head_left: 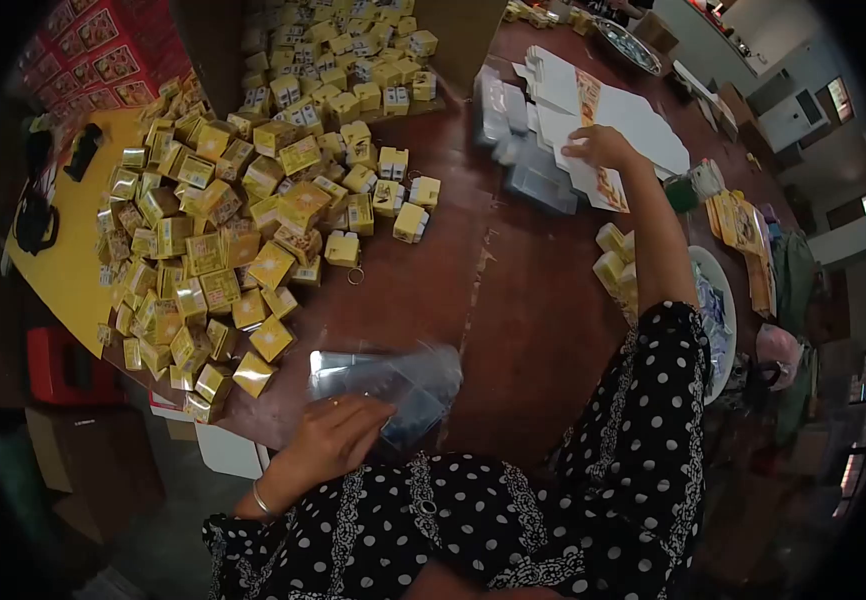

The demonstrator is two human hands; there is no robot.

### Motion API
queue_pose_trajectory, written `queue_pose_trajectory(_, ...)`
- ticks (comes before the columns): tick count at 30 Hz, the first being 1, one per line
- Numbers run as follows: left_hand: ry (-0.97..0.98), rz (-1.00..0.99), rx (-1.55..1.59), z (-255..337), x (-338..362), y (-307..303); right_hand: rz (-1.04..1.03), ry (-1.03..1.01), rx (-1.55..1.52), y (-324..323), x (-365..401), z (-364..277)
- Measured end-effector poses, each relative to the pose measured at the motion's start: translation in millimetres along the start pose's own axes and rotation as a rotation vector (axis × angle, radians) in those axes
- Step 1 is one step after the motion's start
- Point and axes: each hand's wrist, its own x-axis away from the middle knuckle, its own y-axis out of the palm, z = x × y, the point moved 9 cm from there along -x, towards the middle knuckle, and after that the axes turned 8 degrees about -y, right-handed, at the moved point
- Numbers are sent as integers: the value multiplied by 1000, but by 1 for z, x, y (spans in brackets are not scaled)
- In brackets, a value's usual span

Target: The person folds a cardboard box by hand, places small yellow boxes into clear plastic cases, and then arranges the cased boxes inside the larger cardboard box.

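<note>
My left hand, with a bangle at the wrist, is closed on the edge of a clear plastic clamshell pack near the table's front edge. The pack is shiny and partly smeared, so its inside is hard to make out. At the far right, my right arm is stretched out. The fingers of my right hand are bent together on a white printed card with orange-red lettering. More white cards lie stacked beside that hand. Clear plastic packs are piled just left of the cards.
Small yellow boxes form a large heap on the left. Several yellow box-shaped keychains lie beside it, below an open carton of similar pieces. On the right are yellow blocks, a white basin of small packets and a green-labelled container.
</note>
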Motion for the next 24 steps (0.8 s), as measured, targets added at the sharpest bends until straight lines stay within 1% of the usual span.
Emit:
queue_pose_trajectory(5, -49, 10, 18, -2, -3, -1, 114, -109, 71, -12, 1, -19)
queue_pose_trajectory(9, -48, 14, 4, -3, -5, 2, 85, -137, 118, -11, -3, -26)
queue_pose_trajectory(12, -56, 12, 11, -5, -7, 3, 93, -195, 175, -8, -5, -29)
queue_pose_trajectory(14, -65, -5, 2, -6, -9, 4, 138, -304, 245, -9, -4, -42)
queue_pose_trajectory(18, -76, -18, 16, -7, -13, 6, 117, -277, 250, -6, 0, -53)
queue_pose_trajectory(20, -67, -22, 14, -8, -14, 8, 189, -337, 351, -7, 0, -63)
queue_pose_trajectory(24, -74, -28, 17, -9, -16, 9, 190, -361, 391, -4, -4, -70)
